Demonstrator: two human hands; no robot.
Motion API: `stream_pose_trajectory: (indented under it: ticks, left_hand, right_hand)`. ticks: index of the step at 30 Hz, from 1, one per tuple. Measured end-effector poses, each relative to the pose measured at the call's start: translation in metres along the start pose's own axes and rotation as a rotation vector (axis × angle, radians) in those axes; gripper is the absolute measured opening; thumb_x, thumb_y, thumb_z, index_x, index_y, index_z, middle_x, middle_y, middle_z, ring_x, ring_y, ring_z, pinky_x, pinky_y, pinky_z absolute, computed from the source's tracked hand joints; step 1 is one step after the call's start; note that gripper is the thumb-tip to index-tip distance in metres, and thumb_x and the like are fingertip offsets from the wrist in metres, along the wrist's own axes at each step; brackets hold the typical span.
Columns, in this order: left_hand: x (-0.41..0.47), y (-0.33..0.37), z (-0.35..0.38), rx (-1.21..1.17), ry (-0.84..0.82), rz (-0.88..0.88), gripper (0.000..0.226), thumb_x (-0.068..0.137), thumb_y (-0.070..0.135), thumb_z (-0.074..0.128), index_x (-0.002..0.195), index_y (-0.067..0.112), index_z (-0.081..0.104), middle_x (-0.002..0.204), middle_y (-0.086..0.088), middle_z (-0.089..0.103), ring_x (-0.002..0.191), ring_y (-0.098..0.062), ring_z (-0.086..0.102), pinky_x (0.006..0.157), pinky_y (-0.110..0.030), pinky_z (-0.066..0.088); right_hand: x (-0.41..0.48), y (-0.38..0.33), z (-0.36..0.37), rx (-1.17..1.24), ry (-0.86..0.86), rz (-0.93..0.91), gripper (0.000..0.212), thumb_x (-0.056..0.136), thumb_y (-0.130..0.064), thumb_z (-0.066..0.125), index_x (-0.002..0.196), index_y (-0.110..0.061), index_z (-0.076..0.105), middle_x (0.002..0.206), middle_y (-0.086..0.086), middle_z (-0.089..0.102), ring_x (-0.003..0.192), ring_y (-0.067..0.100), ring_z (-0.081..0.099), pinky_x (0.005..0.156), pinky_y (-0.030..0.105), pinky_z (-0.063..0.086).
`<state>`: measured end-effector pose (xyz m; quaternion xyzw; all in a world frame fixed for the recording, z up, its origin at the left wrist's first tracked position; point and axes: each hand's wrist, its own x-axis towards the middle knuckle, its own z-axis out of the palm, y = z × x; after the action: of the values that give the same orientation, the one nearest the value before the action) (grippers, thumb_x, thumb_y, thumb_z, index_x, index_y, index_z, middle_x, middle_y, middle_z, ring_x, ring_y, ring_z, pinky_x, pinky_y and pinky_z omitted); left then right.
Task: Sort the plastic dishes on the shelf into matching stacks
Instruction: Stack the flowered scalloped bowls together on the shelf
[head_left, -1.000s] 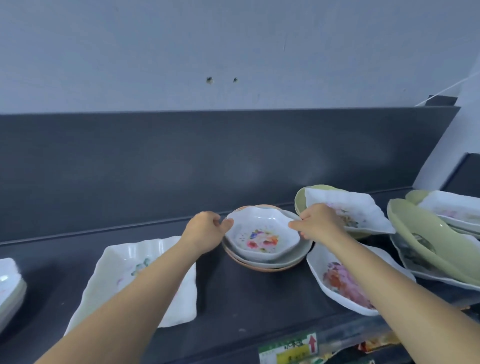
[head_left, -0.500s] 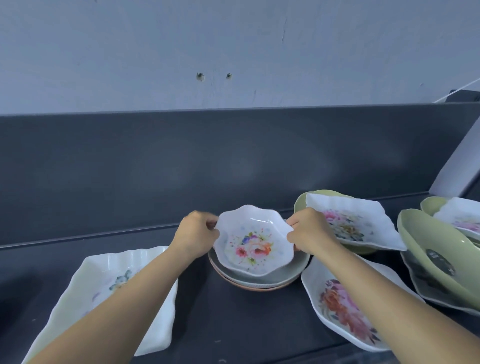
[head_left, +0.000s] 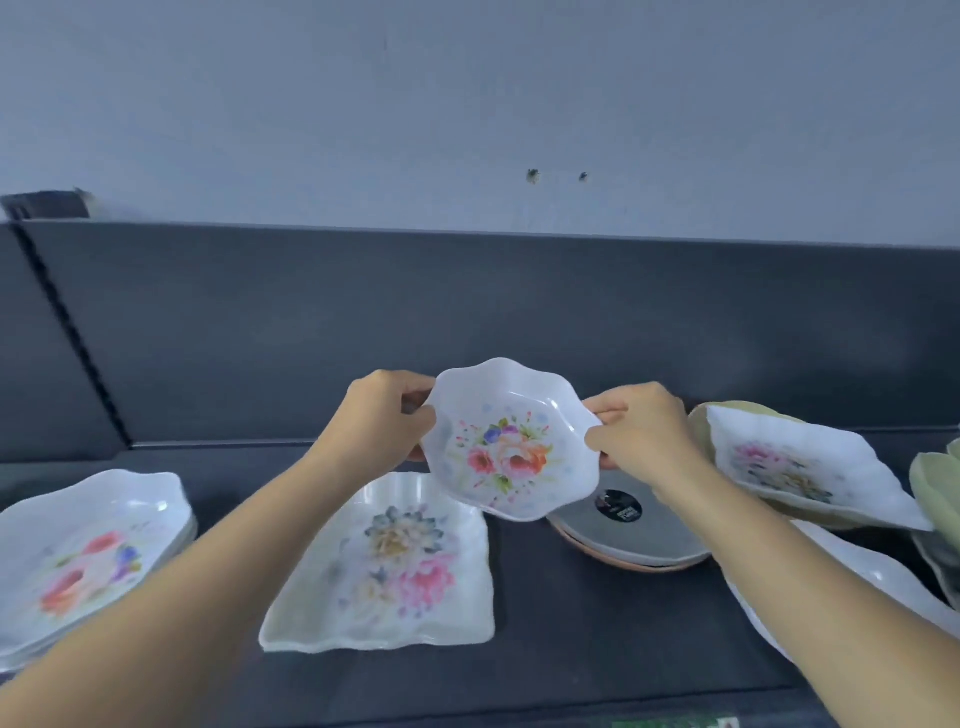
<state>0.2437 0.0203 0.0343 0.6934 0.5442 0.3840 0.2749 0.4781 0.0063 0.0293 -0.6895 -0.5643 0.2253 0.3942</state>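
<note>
A small white scalloped bowl (head_left: 511, 447) with a red and orange flower print is held in the air, tilted toward me. My left hand (head_left: 382, 423) grips its left rim and my right hand (head_left: 641, 434) pinches its right rim. Below it on the dark shelf (head_left: 571, 639) lies a square white flowered dish (head_left: 395, 566). A stack of round grey and brown plates (head_left: 628, 540) sits under my right wrist. At the far left is a stack of white scalloped flowered bowls (head_left: 88, 551).
A square white flowered dish (head_left: 795, 467) rests on a green dish at the right. More green and white dishes (head_left: 935, 483) crowd the right edge, and another white dish (head_left: 872, 582) lies under my right forearm. A dark back panel (head_left: 467, 312) rises behind the shelf.
Both hands have lifted the small scalloped bowl off the round plate stack and carried it up and to the left. The view has swung left, showing the left stack.
</note>
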Motion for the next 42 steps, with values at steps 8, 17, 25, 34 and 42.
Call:
stream_pose_trajectory:
  ticks: [8, 17, 25, 34, 42]
  left_hand:
    - [-0.044, -0.055, -0.111, 0.06, 0.126, -0.054, 0.04, 0.086, -0.004, 0.043, 0.1, 0.015, 0.075, 0.077, 0.01, 0.073, 0.056, 0.002, 0.065, 0.048, -0.008, 0.049]
    - [-0.081, -0.127, -0.214, 0.367, 0.15, -0.171, 0.02, 0.089, 0.007, 0.045, 0.078, 0.017, 0.058, 0.076, -0.014, 0.06, 0.056, -0.006, 0.067, 0.064, -0.031, 0.058]
    - [-0.101, -0.171, -0.248, 0.393, 0.166, -0.213, 0.022, 0.088, 0.006, 0.047, 0.095, 0.004, 0.068, 0.062, -0.005, 0.046, 0.049, -0.01, 0.052, 0.062, -0.027, 0.055]
    - [-0.112, -0.206, -0.253, 0.198, 0.153, -0.238, 0.035, 0.088, 0.006, 0.049, 0.101, 0.026, 0.075, 0.053, 0.005, 0.057, 0.05, -0.014, 0.055, 0.067, -0.035, 0.062]
    - [-0.114, -0.217, -0.245, 0.298, 0.219, -0.189, 0.027, 0.084, 0.008, 0.056, 0.086, 0.025, 0.077, 0.043, 0.004, 0.052, 0.044, -0.01, 0.046, 0.057, -0.025, 0.047]
  right_hand:
    - [-0.035, -0.075, 0.092, -0.003, -0.142, -0.111, 0.034, 0.066, 0.0, 0.054, 0.08, -0.021, 0.076, 0.08, 0.007, 0.075, 0.083, 0.029, 0.071, 0.076, 0.048, 0.06]
    - [-0.067, -0.131, 0.201, -0.094, -0.271, -0.225, 0.037, 0.062, -0.008, 0.049, 0.094, 0.001, 0.064, 0.09, 0.023, 0.067, 0.09, 0.043, 0.056, 0.063, 0.027, 0.033]
    - [-0.081, -0.158, 0.25, -0.152, -0.313, -0.217, 0.034, 0.064, -0.006, 0.049, 0.094, 0.003, 0.063, 0.089, 0.023, 0.065, 0.065, 0.03, 0.042, 0.061, 0.028, 0.038]
    - [-0.082, -0.157, 0.286, -0.121, -0.358, -0.097, 0.044, 0.058, -0.005, 0.045, 0.099, 0.0, 0.061, 0.086, 0.025, 0.06, 0.077, 0.009, 0.032, 0.068, 0.031, 0.026]
    - [-0.085, -0.151, 0.284, 0.068, -0.471, 0.025, 0.036, 0.068, -0.001, 0.063, 0.082, -0.031, 0.078, 0.085, -0.007, 0.07, 0.089, 0.018, 0.064, 0.085, 0.032, 0.052]
